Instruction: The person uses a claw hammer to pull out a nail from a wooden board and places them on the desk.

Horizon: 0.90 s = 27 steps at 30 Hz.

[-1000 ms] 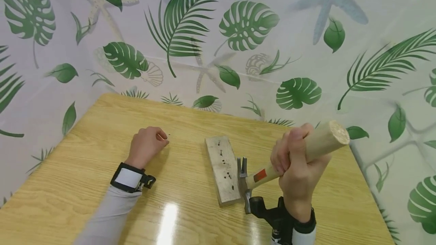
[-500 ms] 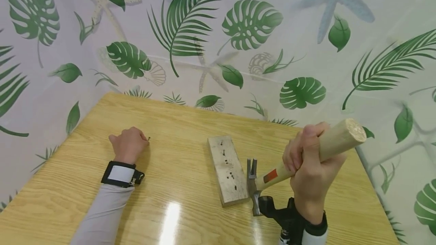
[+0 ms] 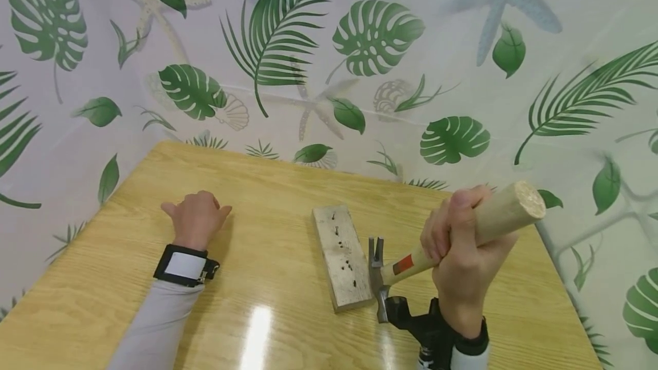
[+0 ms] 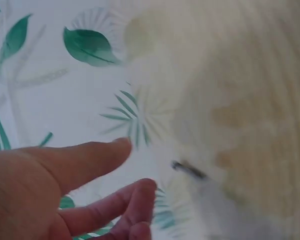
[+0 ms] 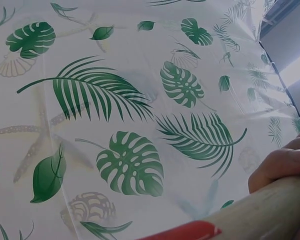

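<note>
In the head view my right hand [image 3: 465, 250] grips the pale wooden handle of a claw hammer [image 3: 509, 213]; its metal head rests on the table, claw upward, close beside a wooden block [image 3: 345, 278]. Several nails and dark holes run along the block's top. To the left, my left hand [image 3: 197, 218] is over the table with thumb extended. The left wrist view shows the thumb and fingers of that hand [image 4: 85, 175] spread apart, with a small dark nail [image 4: 189, 170] just beyond the fingertips, not touching them. In the right wrist view, the fingers [image 5: 285, 162] wrap the hammer handle.
The wood-grain table [image 3: 277, 233] spreads beneath both hands. A leaf-patterned curtain [image 3: 319, 33] hangs behind it and along its sides. Black straps with devices sit on both wrists.
My left hand has shifted left since one second ago. Half a second ago a nail showed at its fingertips; now the fingers are apart from it. The right hand keeps holding the hammer, shifted slightly.
</note>
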{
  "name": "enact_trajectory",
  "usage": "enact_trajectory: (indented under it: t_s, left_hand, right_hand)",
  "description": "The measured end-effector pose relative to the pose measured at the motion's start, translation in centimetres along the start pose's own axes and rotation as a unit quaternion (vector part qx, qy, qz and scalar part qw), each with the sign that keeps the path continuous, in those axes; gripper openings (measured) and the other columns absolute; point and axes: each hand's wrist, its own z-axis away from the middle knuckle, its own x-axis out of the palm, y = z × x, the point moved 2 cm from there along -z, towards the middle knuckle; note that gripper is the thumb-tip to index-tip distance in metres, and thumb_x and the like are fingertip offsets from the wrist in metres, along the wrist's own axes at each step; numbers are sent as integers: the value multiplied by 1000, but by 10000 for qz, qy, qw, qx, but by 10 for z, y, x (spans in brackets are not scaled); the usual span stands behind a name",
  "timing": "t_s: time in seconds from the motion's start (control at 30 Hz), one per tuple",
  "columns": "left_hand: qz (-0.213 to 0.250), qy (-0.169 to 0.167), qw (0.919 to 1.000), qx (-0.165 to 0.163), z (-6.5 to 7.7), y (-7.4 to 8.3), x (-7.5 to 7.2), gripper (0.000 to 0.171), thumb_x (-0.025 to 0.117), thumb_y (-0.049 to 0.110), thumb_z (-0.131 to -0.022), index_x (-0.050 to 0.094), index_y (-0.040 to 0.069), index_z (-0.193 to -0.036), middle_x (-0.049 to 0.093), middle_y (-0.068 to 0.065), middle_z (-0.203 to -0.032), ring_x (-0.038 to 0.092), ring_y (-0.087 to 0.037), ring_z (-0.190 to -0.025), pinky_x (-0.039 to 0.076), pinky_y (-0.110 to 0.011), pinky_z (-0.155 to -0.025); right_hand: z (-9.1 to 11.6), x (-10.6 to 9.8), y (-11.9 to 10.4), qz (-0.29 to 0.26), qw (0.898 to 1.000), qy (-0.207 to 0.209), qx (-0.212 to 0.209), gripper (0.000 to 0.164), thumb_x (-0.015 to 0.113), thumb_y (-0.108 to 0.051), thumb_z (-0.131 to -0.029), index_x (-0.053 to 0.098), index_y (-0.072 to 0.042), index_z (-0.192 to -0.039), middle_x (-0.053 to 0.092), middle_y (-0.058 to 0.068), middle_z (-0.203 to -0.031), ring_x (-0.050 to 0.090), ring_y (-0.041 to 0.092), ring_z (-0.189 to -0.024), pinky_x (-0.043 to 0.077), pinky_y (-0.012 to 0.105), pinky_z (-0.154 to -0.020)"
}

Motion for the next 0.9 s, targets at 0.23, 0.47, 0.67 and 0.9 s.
enact_trajectory:
  t_s: [0.23, 0.47, 0.67, 0.9]
  left_hand:
    - [1136, -454, 9776, 1710, 16, 59, 20, 33, 65, 25, -100, 69, 2, -123, 67, -14, -121, 62, -34, -116, 49, -51, -99]
    - [1319, -1135, 9358, 3066, 41, 104, 48, 39, 63, 21, -102, 60, 8, -139, 59, -9, -142, 55, -28, -132, 46, -44, -109]
    - [1050, -1515, 9258, 3302, 50, 107, 61, 48, 56, 27, -106, 49, 12, -151, 38, -8, -162, 40, -29, -146, 35, -46, -118]
    - [974, -1658, 9268, 3225, 50, 104, 63, 49, 54, 30, -106, 49, 13, -152, 36, -5, -163, 42, -30, -144, 35, -49, -118]
  right_hand:
    - [7, 9, 8, 3, 9993, -322, -169, 24, 47, 7, -98, 45, 5, -74, 32, 2, -45, 26, 10, -32, 20, 21, -30]
    - [11, 15, 17, -238, 9978, -445, -432, 22, 48, 7, -96, 46, 5, -75, 32, 2, -46, 28, 9, -34, 23, 20, -31]
    - [15, 18, 26, -352, 9963, -525, -585, 24, 52, 3, -98, 43, 5, -76, 31, 2, -46, 28, 9, -34, 23, 19, -32]
    - [14, 19, 39, -72, 9965, -681, -485, 26, 56, -2, -99, 45, 6, -77, 32, 2, -47, 28, 8, -35, 24, 20, -32]
